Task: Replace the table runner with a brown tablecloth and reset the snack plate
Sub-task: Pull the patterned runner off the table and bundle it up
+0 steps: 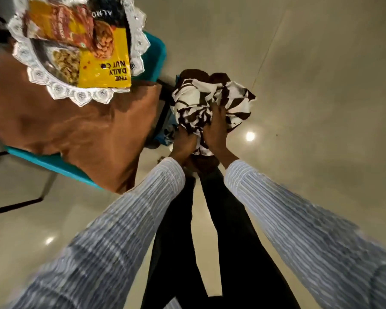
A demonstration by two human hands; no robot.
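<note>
The person stands beside a teal table (pixel 54 163), both arms in striped sleeves (pixel 299 219) reaching down past the table's near corner. The left hand (pixel 184 144) and the right hand (pixel 216 132) are sunk side by side into a bunched white cloth with dark brown patterning, the table runner (pixel 201 101). The fingers of both hands curl into its folds and grip it. The bundle is held off the table, just beside the table's edge and above the glossy floor (pixel 321 63); whether its underside rests on anything cannot be told, as the hands and cloth hide it.

The brown tablecloth (pixel 76 130) lies spread over the tabletop, creased, with one corner hanging down over the near edge. The teal surface shows along the near side and at the far corner. The snack plate (pixel 60 89), silver with a scalloped rim, sits on the brown tablecloth at the far side of the table. On it lie a yellow nut packet (pixel 107 68) and a second, reddish packet (pixel 60 23) overlapping it.
</note>
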